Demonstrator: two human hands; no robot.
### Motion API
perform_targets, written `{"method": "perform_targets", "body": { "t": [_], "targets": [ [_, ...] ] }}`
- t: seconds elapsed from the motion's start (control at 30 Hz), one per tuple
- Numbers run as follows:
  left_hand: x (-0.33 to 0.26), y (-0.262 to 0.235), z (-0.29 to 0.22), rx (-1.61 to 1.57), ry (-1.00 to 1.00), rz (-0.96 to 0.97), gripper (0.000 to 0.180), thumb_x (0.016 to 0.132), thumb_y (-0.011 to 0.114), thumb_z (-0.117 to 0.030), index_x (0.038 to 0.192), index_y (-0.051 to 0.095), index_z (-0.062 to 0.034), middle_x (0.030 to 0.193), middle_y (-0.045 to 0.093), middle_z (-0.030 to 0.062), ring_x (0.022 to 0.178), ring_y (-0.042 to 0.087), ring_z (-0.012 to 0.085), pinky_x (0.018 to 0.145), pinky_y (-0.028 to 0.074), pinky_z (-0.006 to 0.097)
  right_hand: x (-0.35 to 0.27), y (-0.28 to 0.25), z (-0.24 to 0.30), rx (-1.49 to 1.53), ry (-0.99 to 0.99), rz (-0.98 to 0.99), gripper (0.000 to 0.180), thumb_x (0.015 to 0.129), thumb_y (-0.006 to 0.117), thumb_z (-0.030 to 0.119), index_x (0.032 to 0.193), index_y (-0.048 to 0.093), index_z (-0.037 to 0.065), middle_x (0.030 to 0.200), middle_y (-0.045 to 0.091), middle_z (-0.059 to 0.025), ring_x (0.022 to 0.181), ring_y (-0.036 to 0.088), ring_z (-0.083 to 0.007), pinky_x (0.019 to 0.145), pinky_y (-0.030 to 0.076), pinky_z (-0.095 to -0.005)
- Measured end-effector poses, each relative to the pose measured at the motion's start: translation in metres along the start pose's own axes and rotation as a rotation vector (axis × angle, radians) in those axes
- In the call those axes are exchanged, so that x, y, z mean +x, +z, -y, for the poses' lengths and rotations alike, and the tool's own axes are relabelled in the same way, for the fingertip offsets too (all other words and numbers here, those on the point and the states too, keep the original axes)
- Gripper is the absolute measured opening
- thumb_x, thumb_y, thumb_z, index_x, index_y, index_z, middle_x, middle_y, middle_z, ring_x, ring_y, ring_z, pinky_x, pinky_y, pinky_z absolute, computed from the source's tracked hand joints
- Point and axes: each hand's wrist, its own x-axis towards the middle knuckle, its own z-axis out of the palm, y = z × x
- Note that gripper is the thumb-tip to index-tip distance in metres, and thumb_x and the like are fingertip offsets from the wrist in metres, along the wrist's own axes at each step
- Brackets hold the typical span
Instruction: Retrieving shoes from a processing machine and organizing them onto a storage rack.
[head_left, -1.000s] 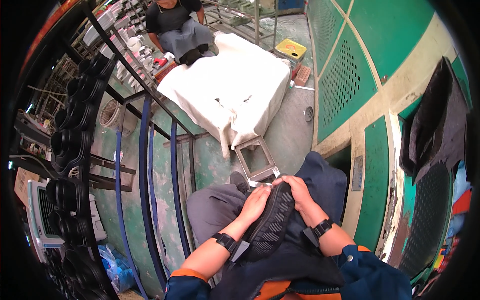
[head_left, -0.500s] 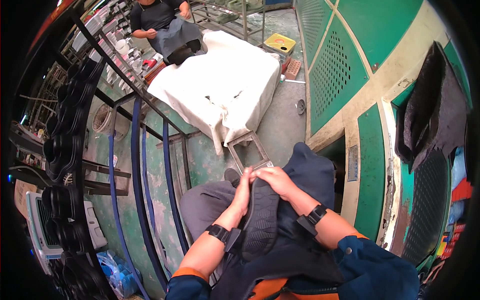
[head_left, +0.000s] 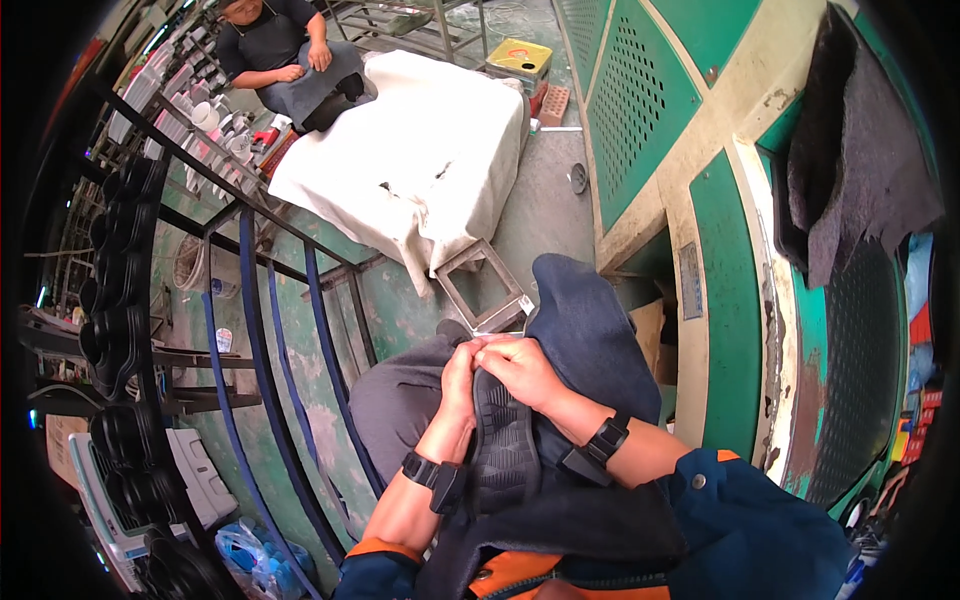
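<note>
A black shoe sole lies lengthwise over my lap, its grooved tread facing up; what lies under it is hidden. My left hand grips its far end along the left edge. From the right, my right hand closes over that same end, and the fingers of both hands meet there. Beneath the sole, a dark apron covers my right thigh.
A rack with blue-wrapped bars and dark soles stands at left. Ahead are a small metal frame and a white-covered table, with a seated person beyond. A green and cream machine stands right.
My hands, with the sole, sit slightly lower and further left in view, and the sole looks more foreshortened. The view has shifted. The seated person's hands are now on the lap.
</note>
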Motion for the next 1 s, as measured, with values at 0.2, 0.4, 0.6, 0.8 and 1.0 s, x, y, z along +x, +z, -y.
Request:
{"method": "perform_targets", "body": {
  "t": [0.2, 0.4, 0.6, 0.8, 1.0],
  "targets": [
    [-0.017, 0.009, -0.012, 0.068, 0.113, 0.251, 0.053, 0.099, 0.038, -0.034, 0.119, 0.064, 0.0078, 0.115, 0.070, 0.0154, 0.111, 0.064, 0.0223, 0.104, 0.045, 0.032, -0.012, -0.001, 0.016, -0.069, -0.093, -0.040, 0.015, 0.090, 0.065, 0.011, 0.090, 0.074, -0.001, 0.099, 0.075, -0.0157, 0.094, 0.074, -0.0260, 0.083, 0.055, -0.0347],
    [-0.030, 0.012, -0.022, -0.051, -0.045, 0.142, 0.050, 0.105, 0.042, -0.038, 0.130, 0.062, 0.0005, 0.122, 0.068, 0.0098, 0.115, 0.063, 0.0190, 0.103, 0.046, 0.030, -0.003, -0.004, 0.025, 0.152, 0.001, 0.048, 0.022, 0.096, 0.061, 0.014, 0.092, 0.074, -0.003, 0.094, 0.076, -0.0086, 0.089, 0.071, -0.0172, 0.086, 0.053, -0.0307],
    [-0.105, -0.006, -0.024, -0.357, -0.448, 0.149, 0.049, 0.108, 0.045, -0.038, 0.147, 0.048, -0.0092, 0.144, 0.057, 0.0104, 0.132, 0.055, 0.0248, 0.113, 0.044, 0.042, 0.052, -0.035, 0.024, 0.432, 0.272, 0.059, 0.029, 0.097, 0.057, 0.018, 0.088, 0.075, -0.003, 0.087, 0.075, -0.0073, 0.082, 0.069, -0.0154, 0.079, 0.053, -0.0281],
    [-0.150, 0.035, -0.034, -0.482, -0.308, 0.029, 0.045, 0.098, 0.062, -0.024, 0.132, 0.058, 0.0049, 0.125, 0.068, 0.0198, 0.117, 0.066, 0.0305, 0.106, 0.051, 0.046, 0.049, -0.021, 0.013, 0.702, 0.344, -0.146, 0.038, 0.095, 0.052, 0.034, 0.106, 0.072, 0.004, 0.103, 0.074, -0.0113, 0.088, 0.069, -0.0232, 0.080, 0.057, -0.0377],
    [-0.182, 0.042, -0.074, -0.398, -0.175, 0.099, 0.075, 0.093, 0.061, -0.007, 0.160, 0.026, -0.0070, 0.154, 0.044, 0.0174, 0.134, 0.054, 0.0269, 0.114, 0.045, 0.040, 0.039, -0.020, 0.041, 0.979, 0.232, -0.071, 0.040, 0.098, 0.048, 0.034, 0.104, 0.070, 0.001, 0.100, 0.073, -0.0157, 0.088, 0.070, -0.0259, 0.081, 0.059, -0.0385]
  ]
}}
